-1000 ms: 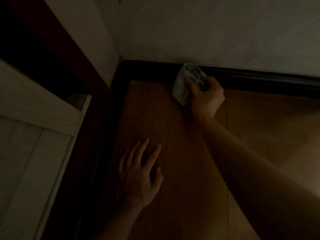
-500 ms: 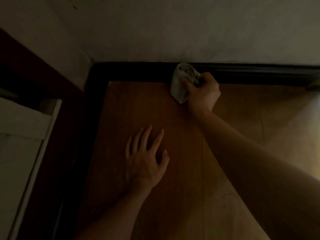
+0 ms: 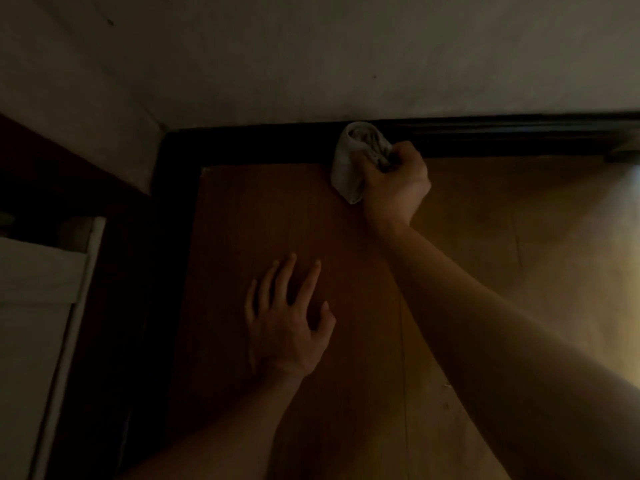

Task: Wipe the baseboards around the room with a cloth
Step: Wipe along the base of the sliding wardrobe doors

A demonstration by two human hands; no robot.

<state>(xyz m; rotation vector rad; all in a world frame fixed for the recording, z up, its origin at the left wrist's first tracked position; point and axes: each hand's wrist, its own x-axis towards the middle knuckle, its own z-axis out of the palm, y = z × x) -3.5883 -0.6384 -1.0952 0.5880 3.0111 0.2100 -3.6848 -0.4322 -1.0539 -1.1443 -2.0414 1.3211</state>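
The cloth (image 3: 346, 168) is soft, pale fabric, matt and deeply creased where it is bunched. The baseboard (image 3: 519, 138) looks dark, smooth and faintly glossy along its moulded ridges, under a matt, slightly mottled plastered wall (image 3: 346, 64). The floor (image 3: 277, 209) is orange-brown wood-grain boarding, smooth with a low sheen; the white panel (image 3: 31, 341) at left looks painted, matt.

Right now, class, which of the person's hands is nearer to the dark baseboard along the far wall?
Right. The right hand grips the cloth against the baseboard; the left hand lies flat on the floor, well short of it.
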